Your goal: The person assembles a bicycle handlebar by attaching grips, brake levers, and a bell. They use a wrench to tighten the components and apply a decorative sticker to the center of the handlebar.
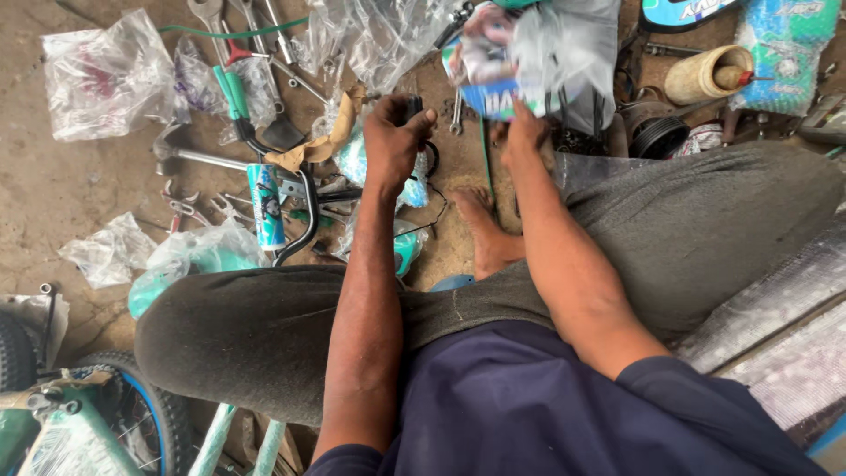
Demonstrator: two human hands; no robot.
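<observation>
Upper centre of frame: left hand (394, 139) fingers clamped on small black metal part (414, 107); right hand (522, 132) fingers gripping crumpled clear plastic bag (564, 53).

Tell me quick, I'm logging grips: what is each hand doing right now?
Left hand: fingers closed on a small dark part.
Right hand: on a plastic-wrapped packet; grip cannot be told.

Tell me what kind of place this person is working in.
Probably an informal bicycle repair or assembly spot on a bare dirt floor: spanners lie loose, a wrapped bicycle wheel stands nearby, and the left hand holds a small dark part.
</observation>
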